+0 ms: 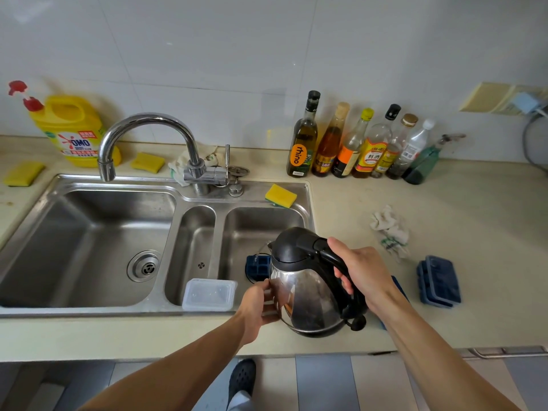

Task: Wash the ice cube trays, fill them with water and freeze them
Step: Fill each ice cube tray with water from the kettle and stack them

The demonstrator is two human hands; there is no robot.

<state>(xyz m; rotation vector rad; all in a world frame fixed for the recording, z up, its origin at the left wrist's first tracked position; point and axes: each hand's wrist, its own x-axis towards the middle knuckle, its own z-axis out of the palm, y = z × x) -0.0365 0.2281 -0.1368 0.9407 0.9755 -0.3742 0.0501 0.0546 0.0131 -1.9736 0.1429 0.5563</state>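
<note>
A steel kettle (pixel 308 295) with a black lid is held tilted over the right sink basin. My right hand (pixel 366 271) grips its black handle. My left hand (pixel 261 304) rests against the kettle's side, fingers curved on the metal. A dark blue ice cube tray (pixel 258 266) lies in the right basin, mostly hidden behind the kettle. A stack of blue ice cube trays (pixel 439 281) sits on the counter to the right. A clear plastic lid (pixel 209 293) rests on the sink's front rim.
The steel sink (pixel 89 241) has a large left basin, a narrow middle one and a right one. The faucet (pixel 148 143) points left. Yellow sponges (pixel 280 195), a detergent jug (pixel 71 129), several bottles (pixel 355 143) and a crumpled cloth (pixel 390 229) stand around.
</note>
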